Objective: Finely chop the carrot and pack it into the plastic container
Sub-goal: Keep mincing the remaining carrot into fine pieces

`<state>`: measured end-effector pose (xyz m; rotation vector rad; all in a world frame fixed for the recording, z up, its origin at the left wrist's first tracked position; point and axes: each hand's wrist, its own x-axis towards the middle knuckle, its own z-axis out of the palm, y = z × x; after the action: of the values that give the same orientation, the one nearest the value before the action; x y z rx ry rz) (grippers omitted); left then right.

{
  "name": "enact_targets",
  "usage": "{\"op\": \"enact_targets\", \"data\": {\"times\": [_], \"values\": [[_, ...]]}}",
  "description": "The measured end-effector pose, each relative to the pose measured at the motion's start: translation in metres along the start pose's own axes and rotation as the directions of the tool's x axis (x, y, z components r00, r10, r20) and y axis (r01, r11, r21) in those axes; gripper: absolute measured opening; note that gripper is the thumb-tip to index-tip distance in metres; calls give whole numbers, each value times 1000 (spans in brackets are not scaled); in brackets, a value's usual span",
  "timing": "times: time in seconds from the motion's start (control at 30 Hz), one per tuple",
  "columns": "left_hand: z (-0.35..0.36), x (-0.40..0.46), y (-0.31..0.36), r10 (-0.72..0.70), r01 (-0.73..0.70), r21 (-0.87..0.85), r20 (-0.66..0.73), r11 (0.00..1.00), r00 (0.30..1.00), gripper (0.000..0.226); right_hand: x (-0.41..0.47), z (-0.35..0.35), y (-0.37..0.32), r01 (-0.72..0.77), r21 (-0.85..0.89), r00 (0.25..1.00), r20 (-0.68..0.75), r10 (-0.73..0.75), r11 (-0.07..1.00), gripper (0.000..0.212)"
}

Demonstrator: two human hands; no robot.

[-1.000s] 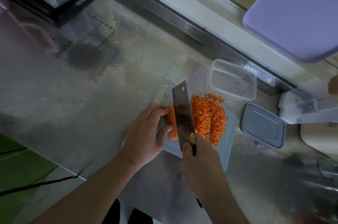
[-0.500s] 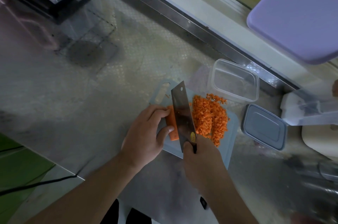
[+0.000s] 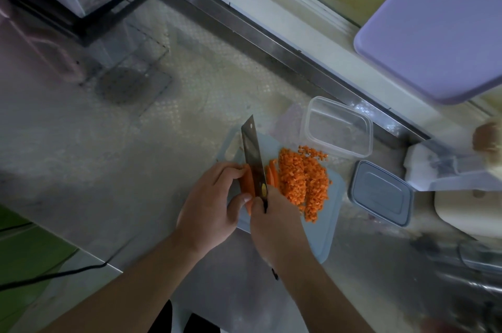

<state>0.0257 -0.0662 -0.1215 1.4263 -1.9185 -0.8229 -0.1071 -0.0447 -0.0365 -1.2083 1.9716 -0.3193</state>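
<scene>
Left hand pinches the carrot, left of the cleaver. Right hand grips the handle. Dice lie right of the blade.

Kitchen, by evidence: steel counter with raised back edge; cutting board bearing diced carrot; cleaver; clear food tub, grey lid; lilac board.
</scene>
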Motion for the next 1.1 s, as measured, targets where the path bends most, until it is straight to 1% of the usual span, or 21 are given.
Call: {"op": "enact_targets", "data": {"times": [0.07, 0.23, 0.37, 0.43, 0.57, 0.63, 0.77, 0.93, 1.03, 1.1], "values": [[0, 0, -1, 7, -7, 3, 3, 1000, 1000, 36, -9, 0, 4, -14, 14, 1000, -6, 14, 1000, 22], [-1, 1, -1, -2, 2, -2, 9, 1000, 1000, 38, -23, -2, 13, -102, -38, 994, 24, 103, 994, 19], [-1, 1, -1, -9, 9, -3, 8, 1000, 1000, 36, -28, -15, 12, -146, -140, 987, 41, 153, 979, 25], [-1, 0, 0, -10, 10, -5, 5, 1000, 1000, 34, -31, -8, 13, -141, -150, 988, 48, 150, 978, 24], [-3, 0, 2, 20, -20, 1, 13, 1000, 1000, 31, -18, 9, 11, -74, -59, 997, -13, 73, 996, 19], [-4, 1, 1, -4, 4, 0, 14, 1000, 1000, 32, -12, 9, 9, -50, -6, 999, -20, 50, 999, 19], [-5, -1, 4, -23, 23, -7, 12, 1000, 1000, 36, -17, 1, 18, -34, 13, 998, -54, 35, 999, 24], [-4, -2, 4, -20, 20, -14, 14, 1000, 1000, 46, -23, 2, 22, -60, 52, 998, 0, 60, 997, 27], [-3, -3, 2, -10, 9, 20, 21, 1000, 1000, 49, -19, 2, 20, -67, 113, 997, 43, 63, 991, 34], [-5, -2, 2, -13, 13, 19, 10, 1000, 1000, 49, -14, 1, 20, -98, 169, 992, 95, 83, 981, 30]]}}
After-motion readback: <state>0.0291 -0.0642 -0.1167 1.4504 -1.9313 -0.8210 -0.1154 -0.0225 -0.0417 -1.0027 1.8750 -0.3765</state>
